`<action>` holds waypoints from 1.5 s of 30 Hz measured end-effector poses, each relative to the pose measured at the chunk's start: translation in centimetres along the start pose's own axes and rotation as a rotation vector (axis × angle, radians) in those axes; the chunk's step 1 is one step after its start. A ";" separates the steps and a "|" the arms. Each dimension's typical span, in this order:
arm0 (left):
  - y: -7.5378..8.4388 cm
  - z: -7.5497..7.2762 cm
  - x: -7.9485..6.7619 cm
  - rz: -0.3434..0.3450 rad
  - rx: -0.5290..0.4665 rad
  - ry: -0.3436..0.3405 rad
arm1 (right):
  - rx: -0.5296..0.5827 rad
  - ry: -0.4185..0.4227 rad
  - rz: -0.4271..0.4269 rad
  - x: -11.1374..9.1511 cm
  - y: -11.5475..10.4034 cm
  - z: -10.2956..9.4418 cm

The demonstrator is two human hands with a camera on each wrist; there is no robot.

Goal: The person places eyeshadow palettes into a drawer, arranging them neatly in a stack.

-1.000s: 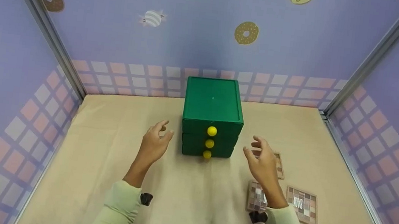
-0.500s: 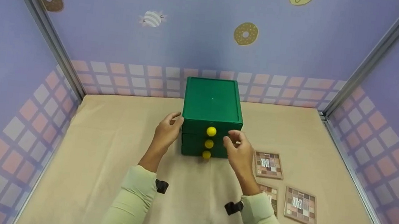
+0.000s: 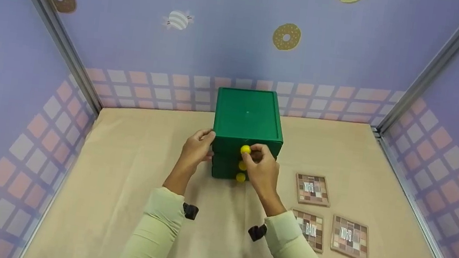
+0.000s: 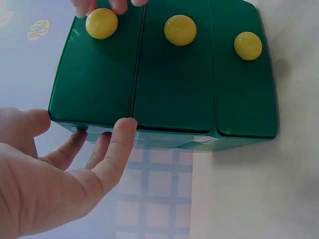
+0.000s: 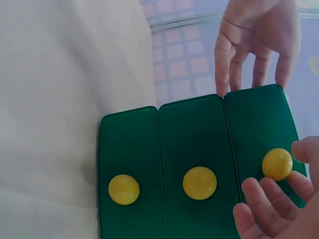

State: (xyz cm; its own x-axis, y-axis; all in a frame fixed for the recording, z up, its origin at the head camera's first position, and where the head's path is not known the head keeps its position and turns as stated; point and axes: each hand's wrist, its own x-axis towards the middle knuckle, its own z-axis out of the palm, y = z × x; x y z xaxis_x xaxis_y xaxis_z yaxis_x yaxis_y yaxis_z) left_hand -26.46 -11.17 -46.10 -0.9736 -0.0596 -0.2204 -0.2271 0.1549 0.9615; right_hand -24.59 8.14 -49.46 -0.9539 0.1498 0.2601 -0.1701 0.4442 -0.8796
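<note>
Right hand [image 3: 262,172]: thumb and forefinger pinch the top knob [image 3: 246,149]; its other fingers bend loosely, off the knob. Firmness of grip: cannot tell. Left hand [image 3: 195,147]: fingers spread along the left side of the green cabinet [image 3: 249,114], thumb at its upper front corner, one fingertip at the seam under the top drawer [image 4: 94,79].

Risks (judgement): if the left hand braces weakly, a pull could drag the whole cabinet over the beige cloth [image 3: 118,176]; the smooth, round knob could slip from the pinch; the fingertip at the seam could catch the drawer.

Cabinet: glossy, three stacked drawers, all apparently closed, one yellow ball knob each. Stands upright near the back wall [image 3: 220,58].
</note>
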 end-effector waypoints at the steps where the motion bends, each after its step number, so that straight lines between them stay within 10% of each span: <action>1: 0.1 0.0 0.0 -0.001 -0.001 0.000 | -0.006 0.015 0.000 0.1 0.0 0.2; 24: 0.5 -0.1 0.3 -0.030 -0.025 0.005 | 0.053 0.158 -0.007 0.2 -0.1 1.6; 45: 0.7 -0.4 0.7 -0.069 -0.055 -0.042 | 0.045 0.163 -0.085 -3.6 0.3 0.0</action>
State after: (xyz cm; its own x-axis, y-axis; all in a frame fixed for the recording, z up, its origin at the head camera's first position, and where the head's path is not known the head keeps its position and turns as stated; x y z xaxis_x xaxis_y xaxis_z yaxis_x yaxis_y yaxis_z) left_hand -27.32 -11.51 -45.52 -0.9560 -0.0262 -0.2922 -0.2934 0.0971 0.9511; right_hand -21.17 7.70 -50.69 -0.8837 0.2559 0.3919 -0.2625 0.4221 -0.8677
